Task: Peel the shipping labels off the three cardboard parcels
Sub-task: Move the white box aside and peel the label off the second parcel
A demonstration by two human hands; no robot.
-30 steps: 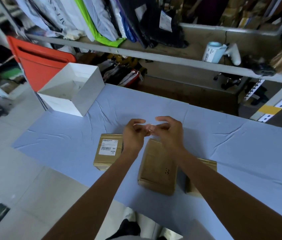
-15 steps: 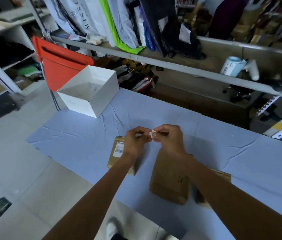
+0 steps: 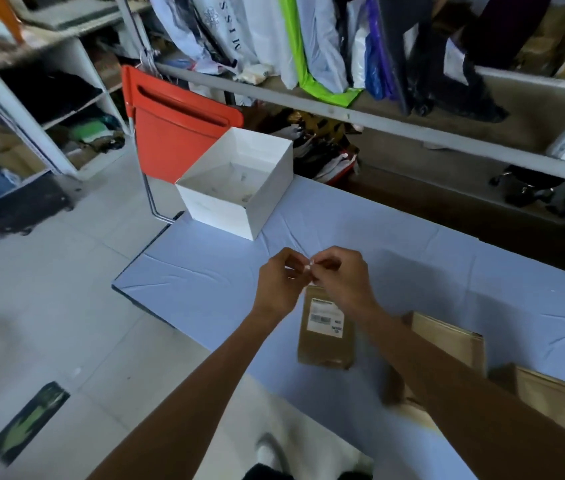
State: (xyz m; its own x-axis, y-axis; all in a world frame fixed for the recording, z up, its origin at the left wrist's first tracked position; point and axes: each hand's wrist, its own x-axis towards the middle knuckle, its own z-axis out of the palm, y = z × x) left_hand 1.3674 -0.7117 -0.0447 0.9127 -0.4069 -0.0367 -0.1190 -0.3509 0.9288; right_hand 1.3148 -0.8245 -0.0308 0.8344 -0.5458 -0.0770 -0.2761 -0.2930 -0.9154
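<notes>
Three brown cardboard parcels lie on the blue-covered table (image 3: pixel 412 258). The left parcel (image 3: pixel 326 348) carries a white shipping label (image 3: pixel 326 315) on top. The middle parcel (image 3: pixel 447 337) and the right parcel (image 3: pixel 548 396) show bare tops, partly hidden by my right forearm. My left hand (image 3: pixel 279 282) and my right hand (image 3: pixel 340 275) meet above the table, just beyond the left parcel. Between their fingertips they pinch a small crumpled white scrap of label (image 3: pixel 309 265).
An open white box (image 3: pixel 205 206) stands at the table's far left corner, with small scraps inside. Behind it is an orange chair (image 3: pixel 177 133). A metal shelf rail (image 3: pixel 412 126) with hanging bags runs along the back. Tiled floor lies to the left.
The view has swung left, so the parcels now sit further right in the picture. Both hands stay together, still working the small white scrap between their fingertips.
</notes>
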